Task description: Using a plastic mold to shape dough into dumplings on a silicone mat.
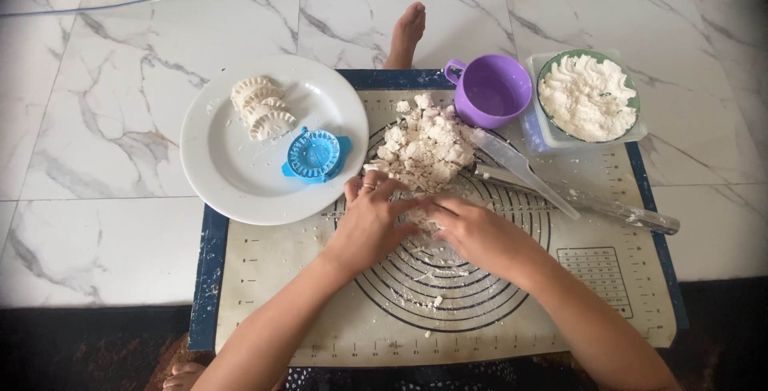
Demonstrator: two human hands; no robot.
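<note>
A pile of crumbly white dough (424,147) lies on a beige baking mat (608,295) with ring markings and a dark blue border. My left hand (370,219) and my right hand (472,231) rest side by side at the near edge of the pile, fingers curled around a lump of dough between them. A ring shows on a left finger. On a white plate (232,175) to the left sit several shaped dumplings (260,107) and a blue dumpling press (314,155).
A purple mug (490,91) and a green bowl of white dough or flour (588,95) in a clear tray stand at the mat's far right. A clear rolling pin (592,203) and a clear scraper (520,167) lie right of the pile. A bare foot (406,35) rests on the marble floor.
</note>
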